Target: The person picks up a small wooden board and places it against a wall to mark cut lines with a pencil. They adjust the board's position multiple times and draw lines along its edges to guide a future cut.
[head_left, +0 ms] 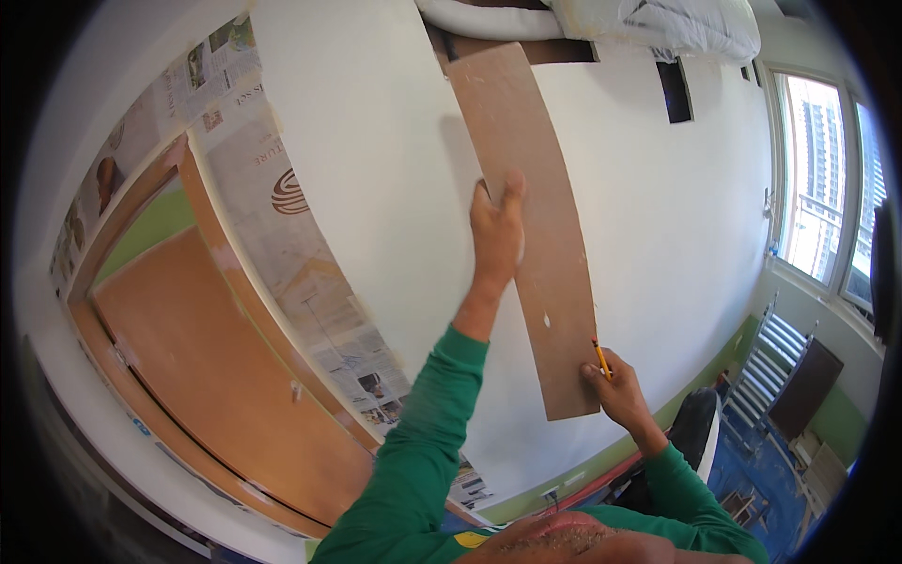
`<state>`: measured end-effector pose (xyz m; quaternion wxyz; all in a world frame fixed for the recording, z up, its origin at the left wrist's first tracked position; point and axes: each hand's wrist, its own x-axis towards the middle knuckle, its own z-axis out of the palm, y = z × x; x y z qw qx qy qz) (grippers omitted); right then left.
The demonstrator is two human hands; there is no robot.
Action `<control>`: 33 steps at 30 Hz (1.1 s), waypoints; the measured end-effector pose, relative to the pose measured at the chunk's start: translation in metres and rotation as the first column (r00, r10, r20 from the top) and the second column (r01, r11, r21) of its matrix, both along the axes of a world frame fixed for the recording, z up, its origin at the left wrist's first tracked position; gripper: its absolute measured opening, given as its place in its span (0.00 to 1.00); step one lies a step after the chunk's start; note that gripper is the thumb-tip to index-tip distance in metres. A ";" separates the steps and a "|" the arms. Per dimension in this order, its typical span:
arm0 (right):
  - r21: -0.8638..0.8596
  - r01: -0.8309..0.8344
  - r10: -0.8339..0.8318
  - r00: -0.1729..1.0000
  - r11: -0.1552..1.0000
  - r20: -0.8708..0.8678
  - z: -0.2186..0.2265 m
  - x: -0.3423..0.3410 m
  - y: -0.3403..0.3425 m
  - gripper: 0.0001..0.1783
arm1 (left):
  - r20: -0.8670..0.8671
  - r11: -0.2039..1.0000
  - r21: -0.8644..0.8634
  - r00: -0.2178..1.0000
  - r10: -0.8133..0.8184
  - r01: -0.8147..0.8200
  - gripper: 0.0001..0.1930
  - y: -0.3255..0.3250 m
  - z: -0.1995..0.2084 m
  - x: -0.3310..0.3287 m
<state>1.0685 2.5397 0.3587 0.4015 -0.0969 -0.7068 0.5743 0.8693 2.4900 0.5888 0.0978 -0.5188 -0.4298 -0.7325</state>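
Orange-brown wood is the first thing at the far left: a door (202,362) stands in its frame, and the frame (246,310) is covered by sheets of newspaper (282,240) that are taped along its edge and above it. A green stripe shows beside the door top. To the right of the newspaper begins a big white wall (376,188), which fills the middle of the view.

On this wall a long brown board (536,235) is pressed flat, standing almost upright and a little curved by the lens. Its upper end reaches near an open gap in the wall top, where white padded material (658,23) hangs. The left hand (496,230), coming from a green sleeve (423,442), lies on the left edge of the board at about its middle; the thumb and fingers are spread and grip the board edge, holding it against the wall.

Lower and more to the right, the right hand (615,385) is at the bottom right corner of the board. Its fingers are closed on a yellow pencil (601,359), whose tip touches the right edge of the board just above the hand.

Further right, a small dark rectangular hole (675,89) is in the wall. At the far right a bright window (827,188) shows tall buildings outside. Below it a folded metal ladder (770,362) leans near a dark brown panel (803,385), and blue sheeting (752,470) covers the floor.
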 end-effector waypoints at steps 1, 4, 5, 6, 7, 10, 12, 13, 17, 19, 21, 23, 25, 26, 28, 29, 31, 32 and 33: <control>0.011 -0.012 0.011 1.000 1.000 0.024 0.004 0.000 0.009 0.16 | -0.007 0.999 -0.023 1.000 0.022 -0.022 0.27 0.004 0.017 0.003; 0.119 -0.028 0.017 0.996 0.992 0.090 0.025 -0.015 0.031 0.15 | -0.048 0.994 -0.035 0.994 0.102 -0.103 0.28 0.008 0.069 0.002; 0.175 -0.022 0.002 0.994 0.984 0.109 0.038 -0.022 0.039 0.15 | -0.072 0.994 0.002 0.991 0.112 -0.112 0.28 0.012 0.086 -0.002; 0.208 0.004 -0.013 0.999 0.978 0.043 0.053 -0.030 0.045 0.15 | -0.090 0.992 0.033 0.989 0.121 -0.119 0.28 0.021 0.102 -0.008; 0.241 0.008 0.000 0.999 0.970 -0.032 0.071 -0.043 0.044 0.15 | -0.132 0.978 0.095 0.972 0.196 -0.184 0.28 0.021 0.126 -0.026; 0.216 -0.041 0.085 0.977 0.976 -0.198 0.118 -0.078 0.062 0.16 | -0.233 0.925 0.184 0.899 0.370 -0.333 0.33 0.018 0.178 -0.035; 0.241 -0.024 0.088 0.962 0.970 -0.259 0.152 -0.096 0.072 0.16 | -0.310 0.822 0.174 0.762 0.568 -0.542 0.38 0.013 0.190 -0.029; 0.267 -0.014 0.088 0.959 0.964 -0.268 0.166 -0.106 0.078 0.16 | -0.362 0.710 0.151 0.630 0.687 -0.688 0.41 0.012 0.192 -0.029; 0.271 -0.047 0.125 0.951 0.961 -0.281 0.207 -0.133 0.097 0.18 | -0.509 0.559 0.069 0.453 0.732 -0.826 0.46 0.011 0.200 -0.040; 0.264 -0.094 0.161 0.956 0.960 -0.245 0.222 -0.140 0.099 0.19 | -0.525 0.539 0.089 0.421 0.740 -0.837 0.46 0.009 0.205 -0.046; 0.256 -0.133 0.198 0.949 0.957 -0.247 0.231 -0.151 0.098 0.19 | -0.522 0.514 0.096 0.397 0.755 -0.852 0.45 0.006 0.212 -0.050; 0.255 -0.153 0.225 0.933 0.955 -0.282 0.237 -0.166 0.097 0.20 | -0.495 0.493 0.089 0.391 0.776 -0.865 0.44 0.006 0.220 -0.053; 0.239 -0.145 0.203 0.950 0.960 -0.236 0.244 -0.166 0.096 0.21 | -0.517 0.487 0.101 0.373 0.770 -0.867 0.42 0.002 0.227 -0.055; 0.233 -0.143 0.193 0.958 0.962 -0.211 0.248 -0.164 0.093 0.21 | -0.527 0.483 0.107 0.362 0.769 -0.869 0.42 -0.001 0.229 -0.056; 0.293 -0.062 0.137 0.961 0.954 -0.242 0.250 -0.170 0.095 0.22 | -0.516 0.470 0.148 0.338 0.787 -0.870 0.40 -0.002 0.231 -0.059; 0.320 -0.017 0.104 0.961 0.947 -0.258 0.250 -0.174 0.099 0.22 | -0.511 0.468 0.166 0.330 0.794 -0.868 0.39 0.002 0.230 -0.062; 0.350 0.013 0.087 0.959 0.936 -0.268 0.258 -0.177 0.101 0.23 | -0.489 0.514 0.215 0.364 0.793 -0.830 0.35 0.000 0.234 -0.066; 0.363 0.024 0.084 0.957 0.931 -0.278 0.264 -0.177 0.099 0.23 | -0.482 0.532 0.243 0.375 0.792 -0.811 0.33 -0.004 0.239 -0.069; 0.359 0.019 0.081 0.962 0.933 -0.262 0.269 -0.176 0.096 0.23 | -0.489 0.526 0.243 0.365 0.792 -0.815 0.31 -0.008 0.243 -0.072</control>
